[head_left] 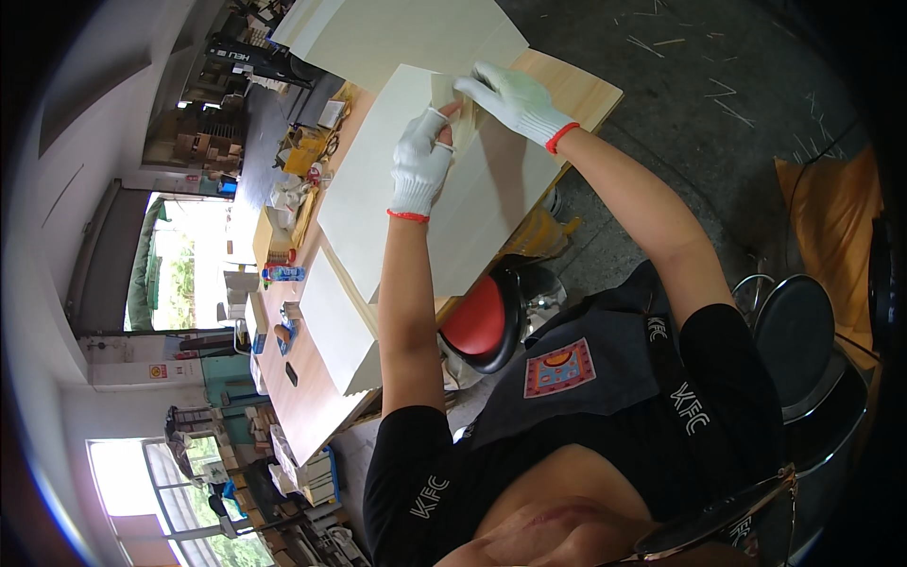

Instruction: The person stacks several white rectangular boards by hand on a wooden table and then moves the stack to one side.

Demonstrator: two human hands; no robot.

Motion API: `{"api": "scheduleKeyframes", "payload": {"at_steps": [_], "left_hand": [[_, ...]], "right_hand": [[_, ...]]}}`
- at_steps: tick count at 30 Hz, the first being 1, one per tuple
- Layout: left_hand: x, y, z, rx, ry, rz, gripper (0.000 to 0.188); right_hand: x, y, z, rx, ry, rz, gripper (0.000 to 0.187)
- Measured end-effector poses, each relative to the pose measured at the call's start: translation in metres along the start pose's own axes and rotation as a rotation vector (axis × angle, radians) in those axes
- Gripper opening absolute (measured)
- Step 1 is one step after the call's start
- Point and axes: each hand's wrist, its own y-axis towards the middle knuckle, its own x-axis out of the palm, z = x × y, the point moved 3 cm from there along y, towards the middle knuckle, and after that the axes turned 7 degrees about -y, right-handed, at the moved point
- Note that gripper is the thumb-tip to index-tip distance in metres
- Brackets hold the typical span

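Note:
Both my hands wear white knit gloves with red cuffs, over a stack of large pale sheets (pixel 373 180) on the table. My left hand (pixel 422 161) has bare thumb and finger tips showing. They are closed at the edge of a thin pale strip (pixel 441 90) that stands up from the stack. Just to the right, my right hand (pixel 515 99) is open, its fingers stretched and slightly bent beside that strip. Whether the right fingertips touch it is hard to see. Beneath the right hand, a shadow falls across the sheets.
Another pale stack (pixel 326 321) lies nearer on the wooden table (pixel 307 416). Along its left side are a phone (pixel 291 374), a bottle (pixel 283 273) and a yellow box (pixel 304 149). A red-seated stool (pixel 482 321) stands by the right edge; a black chair (pixel 794 326) is behind it.

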Motion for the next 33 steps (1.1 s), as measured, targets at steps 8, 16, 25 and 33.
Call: {"api": "scheduleKeyframes", "payload": {"at_steps": [8, 16, 25, 33], "left_hand": [[0.002, -0.001, 0.003, -0.003, 0.065, -0.037, 0.033], [0.003, -0.002, 0.005, 0.020, 0.026, -0.020, 0.033], [-0.001, -0.001, 0.005, 0.076, 0.071, -0.016, 0.021], [0.004, 0.000, -0.001, 0.099, 0.057, -0.011, 0.031]], "right_hand": [[0.005, 0.001, 0.004, -0.035, 0.048, 0.084, 0.046], [0.002, 0.000, 0.003, 0.001, 0.083, 0.018, 0.049], [0.003, 0.000, 0.005, 0.008, 0.102, 0.058, 0.046], [0.002, -0.001, 0.005, 0.050, 0.129, 0.046, 0.044]]}}
